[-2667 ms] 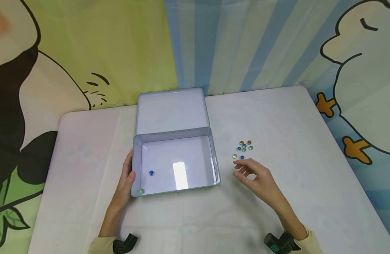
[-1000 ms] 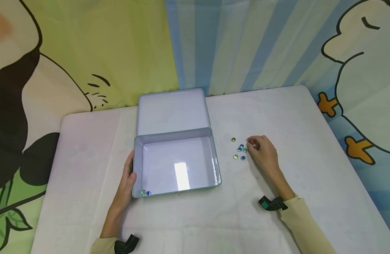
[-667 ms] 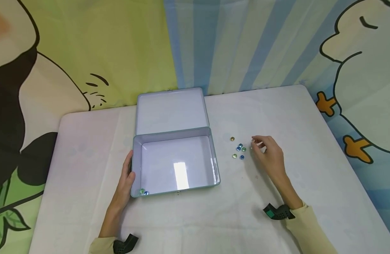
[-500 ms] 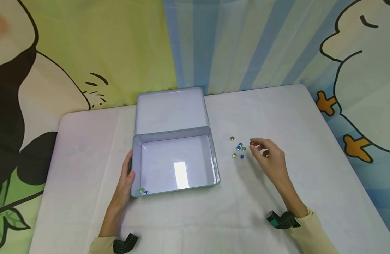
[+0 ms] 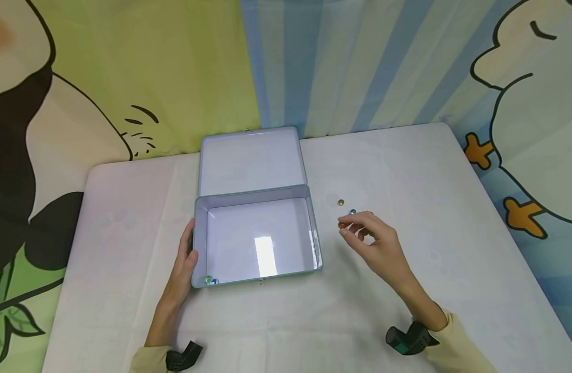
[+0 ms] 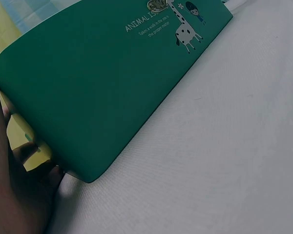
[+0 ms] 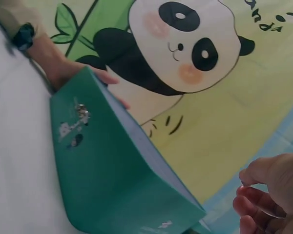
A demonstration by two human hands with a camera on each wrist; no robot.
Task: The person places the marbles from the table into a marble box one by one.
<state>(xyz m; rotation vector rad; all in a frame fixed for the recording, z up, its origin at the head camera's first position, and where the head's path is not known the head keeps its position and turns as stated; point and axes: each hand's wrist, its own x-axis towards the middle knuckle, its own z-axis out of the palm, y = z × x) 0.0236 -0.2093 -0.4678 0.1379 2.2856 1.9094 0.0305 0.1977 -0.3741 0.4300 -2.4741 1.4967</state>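
My right hand [image 5: 376,246] pinches an orange-red glass marble [image 5: 341,225] between thumb and fingertips, above the table to the right of the tin box [image 5: 258,282]. The box is green outside and pale inside, with its hinged lid [image 5: 253,163] laid back. A green marble [image 5: 208,279] and a blue marble [image 5: 215,282] lie together in its front left corner. Against the left wall rests my left hand [image 5: 179,272], its fingers extended along the side. Beyond the right hand, an amber marble [image 5: 341,202] and a blue one, partly covered, lie on the table; the hand hides that spot's other marbles.
White cloth covers the table [image 5: 435,176]. A printed curtain [image 5: 192,67] with cartoon animals hangs along the back and sides. A small metal clasp [image 6: 157,5] sits on the box's front, near a giraffe print.
The right hand has picked up the orange-red marble from the group and carried it left towards the box. Inside the box, the blue marble rolled to the green one. The left hand stays put.
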